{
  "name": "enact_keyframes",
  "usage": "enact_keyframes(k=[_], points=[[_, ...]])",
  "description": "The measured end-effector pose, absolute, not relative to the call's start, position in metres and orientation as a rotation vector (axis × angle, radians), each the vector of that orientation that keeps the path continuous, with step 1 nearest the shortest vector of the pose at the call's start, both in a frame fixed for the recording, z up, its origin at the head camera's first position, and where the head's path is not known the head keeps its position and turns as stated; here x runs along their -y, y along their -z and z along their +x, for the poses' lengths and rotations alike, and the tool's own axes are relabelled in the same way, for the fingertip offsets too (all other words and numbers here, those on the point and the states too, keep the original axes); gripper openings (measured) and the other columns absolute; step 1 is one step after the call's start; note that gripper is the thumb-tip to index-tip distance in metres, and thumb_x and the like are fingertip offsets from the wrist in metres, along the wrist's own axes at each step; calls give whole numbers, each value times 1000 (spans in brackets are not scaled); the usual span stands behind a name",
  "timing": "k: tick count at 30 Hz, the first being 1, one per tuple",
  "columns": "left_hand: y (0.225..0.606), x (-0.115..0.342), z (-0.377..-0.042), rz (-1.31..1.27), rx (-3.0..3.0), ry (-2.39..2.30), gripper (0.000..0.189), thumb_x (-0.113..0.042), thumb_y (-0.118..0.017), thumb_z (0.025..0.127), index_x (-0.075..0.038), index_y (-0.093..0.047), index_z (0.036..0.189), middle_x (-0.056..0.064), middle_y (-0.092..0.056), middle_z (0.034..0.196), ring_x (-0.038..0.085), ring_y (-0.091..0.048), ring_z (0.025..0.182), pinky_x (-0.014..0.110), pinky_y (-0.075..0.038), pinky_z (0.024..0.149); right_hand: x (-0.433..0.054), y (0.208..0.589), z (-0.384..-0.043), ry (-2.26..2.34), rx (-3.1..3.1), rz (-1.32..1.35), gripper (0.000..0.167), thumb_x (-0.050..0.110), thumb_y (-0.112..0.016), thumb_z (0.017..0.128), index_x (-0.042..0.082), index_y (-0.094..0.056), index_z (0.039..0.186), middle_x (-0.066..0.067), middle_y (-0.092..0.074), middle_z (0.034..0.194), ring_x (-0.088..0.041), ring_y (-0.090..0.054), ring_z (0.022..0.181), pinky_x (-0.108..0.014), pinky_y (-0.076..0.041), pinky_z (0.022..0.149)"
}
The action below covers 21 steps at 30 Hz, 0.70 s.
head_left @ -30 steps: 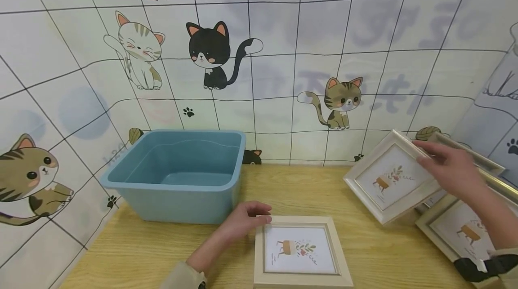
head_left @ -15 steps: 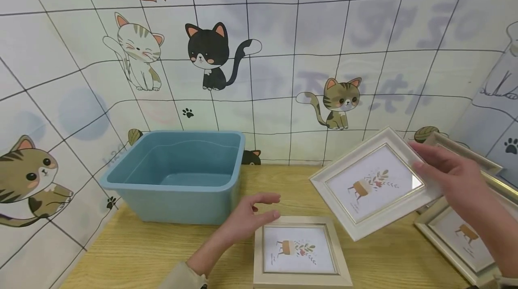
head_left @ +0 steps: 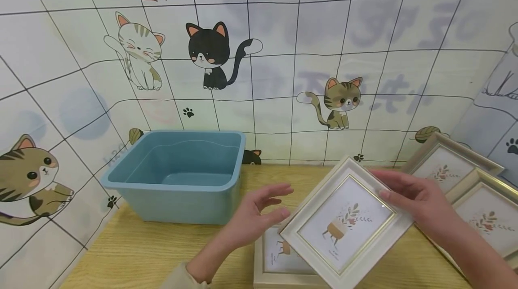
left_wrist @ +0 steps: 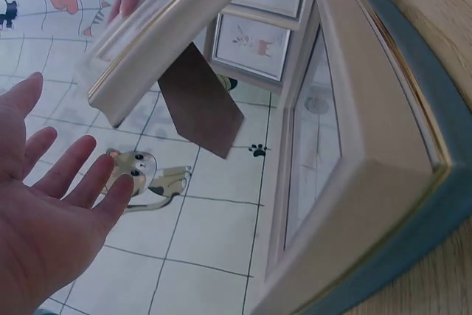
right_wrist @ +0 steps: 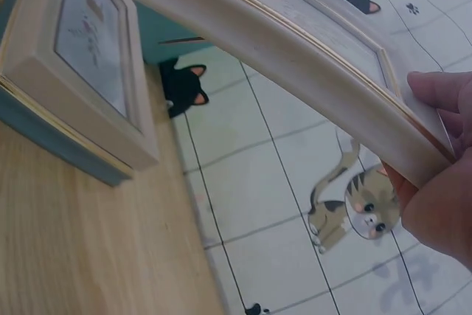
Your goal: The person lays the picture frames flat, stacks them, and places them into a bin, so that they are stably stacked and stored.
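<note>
A white picture frame with a gold inner line and a plant print is held up at a tilt by my right hand, thumb on its front and fingers behind. Its brown stand leg sticks out from the back in the left wrist view. Below it a cream picture frame lies on the table, partly covered. The wrist views show this one on top of a teal-edged item. My left hand hovers with spread fingers left of the white frame, apart from it.
A blue plastic tub stands at the back left of the wooden table. On the right, a taupe picture frame and a gold-edged picture frame overlap. A wall with cat drawings closes off the back.
My right hand has carried the white frame left and down from the right-hand frames to above the cream one. My left hand has lifted off the cream frame's corner and opened.
</note>
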<state>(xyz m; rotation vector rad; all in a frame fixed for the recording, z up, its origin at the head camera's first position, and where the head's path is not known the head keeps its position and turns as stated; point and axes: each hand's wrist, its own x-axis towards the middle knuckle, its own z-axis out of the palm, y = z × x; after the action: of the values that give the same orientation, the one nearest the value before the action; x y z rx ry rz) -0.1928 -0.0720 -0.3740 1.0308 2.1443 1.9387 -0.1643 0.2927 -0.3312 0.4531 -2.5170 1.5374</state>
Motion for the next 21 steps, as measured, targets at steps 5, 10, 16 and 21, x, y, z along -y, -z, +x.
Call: enact_keyframes(k=[5,10,16,21], points=[[368,63,-185,1161,-2098,-1935,54,-2,-70,96,-5,-53,147,11,-59,144,24,-55,133,42,-45,107,-277,340,-160,-1648,2486,556,40,0,-64,99,14,-65,137,1,-75,106,-19,-71,81,-39,-59,59],[365,58,-180,1174,-2069,-1850,57,-7,-68,98,-9,-48,151,7,-54,149,22,-51,137,41,-43,109,-268,352,-159,-1797,2429,659,45,-6,-60,99,18,-68,135,-2,-74,108,-20,-71,81,-40,-60,58],[366,58,-180,1198,-1936,-1790,65,-26,-65,102,-13,-35,159,7,-46,155,19,-48,138,39,-41,111,-255,359,-154,-1890,2359,807,47,-11,-58,97,15,-67,136,0,-74,115,-19,-72,84,-37,-60,61],[371,58,-180,1185,-1863,-1782,68,-33,-64,103,-21,-31,161,6,-46,155,18,-52,133,37,-49,101,-248,362,-152,-1914,2351,820,46,-10,-58,98,14,-67,135,-1,-74,116,-20,-72,83,-39,-60,62]])
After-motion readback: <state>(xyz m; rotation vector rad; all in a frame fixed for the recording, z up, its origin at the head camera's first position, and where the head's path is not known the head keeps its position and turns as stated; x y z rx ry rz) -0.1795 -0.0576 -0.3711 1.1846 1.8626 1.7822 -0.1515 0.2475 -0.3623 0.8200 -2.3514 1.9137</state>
